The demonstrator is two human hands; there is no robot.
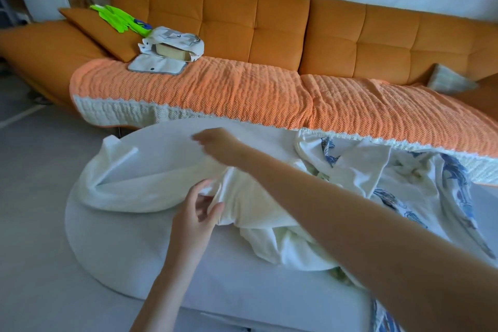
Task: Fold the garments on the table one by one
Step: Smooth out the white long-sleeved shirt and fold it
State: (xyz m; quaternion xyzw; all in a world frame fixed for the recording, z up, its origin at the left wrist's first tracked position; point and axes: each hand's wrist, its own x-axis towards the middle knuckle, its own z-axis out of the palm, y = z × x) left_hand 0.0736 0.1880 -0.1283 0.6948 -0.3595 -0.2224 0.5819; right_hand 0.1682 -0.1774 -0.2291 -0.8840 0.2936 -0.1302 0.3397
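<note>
Pinched between thumb and fingers of the left hand (198, 213) is a bunched fold of the white garment (140, 170), which lies spread over the left of the counter (121, 250), probably to anchor it. The right hand (218, 144) reaches across toward the cloth's far edge, too blurred to tell whether its grip is closed. Other garments, including a blue-patterned one (455, 183), lie heaped on the counter's right, likely awaiting their turn.

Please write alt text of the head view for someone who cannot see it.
A person's left hand pinches a white garment on a white table while the right hand reaches across it; an orange sofa stands behind.
</note>
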